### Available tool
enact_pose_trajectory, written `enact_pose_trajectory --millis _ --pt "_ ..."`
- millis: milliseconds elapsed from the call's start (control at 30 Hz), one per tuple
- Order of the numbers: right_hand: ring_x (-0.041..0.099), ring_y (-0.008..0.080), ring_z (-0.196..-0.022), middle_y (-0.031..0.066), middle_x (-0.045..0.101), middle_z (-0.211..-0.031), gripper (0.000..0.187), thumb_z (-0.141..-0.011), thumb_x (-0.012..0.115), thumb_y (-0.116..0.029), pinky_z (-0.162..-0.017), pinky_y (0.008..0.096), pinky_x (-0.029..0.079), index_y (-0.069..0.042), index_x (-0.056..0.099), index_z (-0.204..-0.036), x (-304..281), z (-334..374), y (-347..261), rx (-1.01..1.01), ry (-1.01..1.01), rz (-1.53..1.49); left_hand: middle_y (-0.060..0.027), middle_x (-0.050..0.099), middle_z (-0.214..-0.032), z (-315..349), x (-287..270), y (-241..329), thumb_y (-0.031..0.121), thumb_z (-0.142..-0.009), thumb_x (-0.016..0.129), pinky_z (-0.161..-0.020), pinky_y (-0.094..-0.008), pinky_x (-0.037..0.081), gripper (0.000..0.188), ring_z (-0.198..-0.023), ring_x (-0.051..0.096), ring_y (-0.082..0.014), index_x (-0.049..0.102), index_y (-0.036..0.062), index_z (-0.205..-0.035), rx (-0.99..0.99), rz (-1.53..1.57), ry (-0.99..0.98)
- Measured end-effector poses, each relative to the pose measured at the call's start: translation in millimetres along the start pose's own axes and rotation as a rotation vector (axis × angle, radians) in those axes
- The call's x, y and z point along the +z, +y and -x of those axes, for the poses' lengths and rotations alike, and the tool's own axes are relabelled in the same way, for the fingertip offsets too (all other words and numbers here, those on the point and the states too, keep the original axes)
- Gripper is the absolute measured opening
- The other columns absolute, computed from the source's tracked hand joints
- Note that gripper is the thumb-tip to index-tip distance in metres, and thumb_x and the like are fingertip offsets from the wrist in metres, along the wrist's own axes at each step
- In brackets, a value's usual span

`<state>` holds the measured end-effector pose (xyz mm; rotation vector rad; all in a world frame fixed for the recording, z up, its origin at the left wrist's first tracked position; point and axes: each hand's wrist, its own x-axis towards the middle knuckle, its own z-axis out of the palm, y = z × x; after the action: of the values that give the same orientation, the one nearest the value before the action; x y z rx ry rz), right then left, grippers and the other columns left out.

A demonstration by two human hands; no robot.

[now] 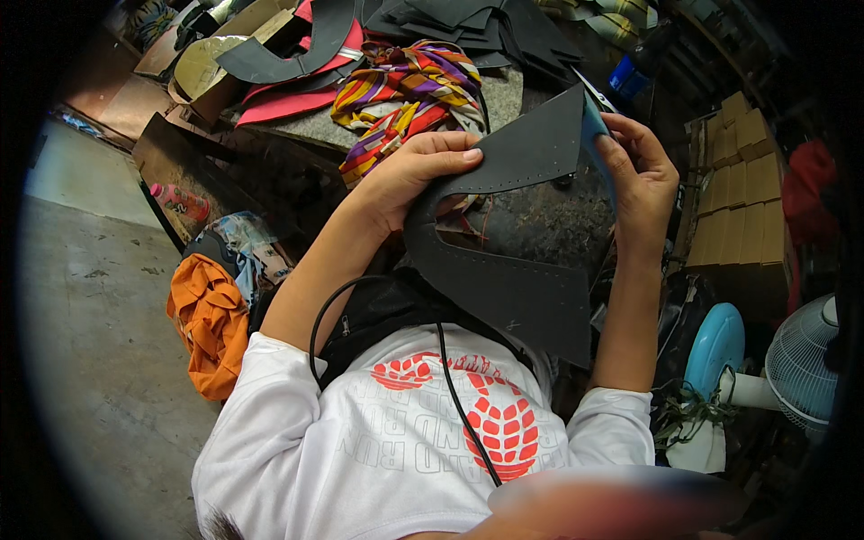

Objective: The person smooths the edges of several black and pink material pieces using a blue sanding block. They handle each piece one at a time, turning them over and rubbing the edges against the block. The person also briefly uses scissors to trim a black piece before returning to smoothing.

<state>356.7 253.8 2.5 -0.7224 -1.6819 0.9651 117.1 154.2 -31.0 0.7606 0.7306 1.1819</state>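
Note:
Both hands hold up a black U-shaped sheet piece point(513, 279) with rows of small holes along its edges. My left hand point(409, 175) grips its inner curve at the upper left, thumb lying on top. My right hand point(641, 175) pinches the piece's upper right tip, together with a small light-blue strip point(592, 121) that lies against that edge. The piece hangs over my lap, in front of a dark workbench point(504, 90). A black cable point(459, 396) runs down over my white shirt.
On the workbench lie a striped colourful cloth point(409, 90), stacked black cut pieces point(468, 22) and red sheet pieces point(288, 99). An orange cloth point(211, 324) and a pink bottle point(180, 200) are on the floor at left. Cardboard boxes point(742, 198) and a fan point(801, 364) stand at right.

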Motion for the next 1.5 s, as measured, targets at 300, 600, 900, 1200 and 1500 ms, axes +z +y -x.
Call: enact_pose_trajectory --millis 300,600,900,1200,1500 --pt "0.062 0.0087 -0.086 0.0000 0.068 -0.094 0.022 -0.084 0.076 -0.011 -0.078 0.0229 0.048 -0.006 0.073 -0.105 -0.4 6.6 -3.0 -0.063 -0.019 0.018 0.0013 0.065 -0.076 -1.9 -0.8 -3.0 0.021 -0.092 0.067 -0.044 -0.0142 0.043 0.022 -0.050 0.055 -0.0008 0.063 0.0042 -0.106 0.005 0.004 -0.004" --pt "0.062 0.0093 -0.086 0.0013 0.069 -0.097 0.022 -0.083 0.076 -0.009 -0.080 0.0227 0.048 -0.006 0.073 -0.105 -2.0 12.7 -8.7 -0.120 0.095 0.042 0.0007 0.066 -0.077 -1.7 -1.5 -2.7 0.022 -0.092 0.067 -0.046 -0.0147 0.045 0.024 -0.052 0.057 -0.0010 0.064 0.0037 -0.107 0.003 0.002 -0.019" --pt "0.064 0.0139 -0.087 0.0059 0.069 -0.094 0.028 -0.076 0.075 0.003 -0.074 0.0271 0.051 -0.005 0.073 -0.103 -4.0 24.4 -13.0 -0.388 -0.114 0.114 -0.0020 0.065 -0.077 1.1 -0.8 -2.3 0.021 -0.092 0.066 -0.045 -0.0156 0.043 0.027 -0.051 0.056 -0.0032 0.062 0.0013 -0.110 0.025 0.005 0.033" --pt "0.065 0.0163 -0.087 0.0054 0.069 -0.094 0.031 -0.073 0.075 0.004 -0.074 0.0282 0.051 -0.008 0.073 -0.101 -1.7 26.5 -17.5 -0.501 -0.001 0.272 -0.0020 0.067 -0.077 2.1 -6.2 -2.4 0.021 -0.091 0.067 -0.046 -0.0148 0.048 0.027 -0.053 0.060 -0.0025 0.063 0.0004 -0.108 0.024 0.054 -0.063" --pt "0.062 0.0107 -0.092 0.0010 0.067 -0.095 0.025 -0.079 0.074 0.001 -0.082 0.0254 0.048 -0.008 0.074 -0.101 6.2 7.5 -9.6 -0.316 0.049 0.174 -0.0016 0.067 -0.076 4.6 -1.0 -2.6 0.021 -0.091 0.066 -0.047 -0.0143 0.049 0.026 -0.054 0.061 -0.0030 0.063 0.0005 -0.107 -0.007 0.001 -0.011"
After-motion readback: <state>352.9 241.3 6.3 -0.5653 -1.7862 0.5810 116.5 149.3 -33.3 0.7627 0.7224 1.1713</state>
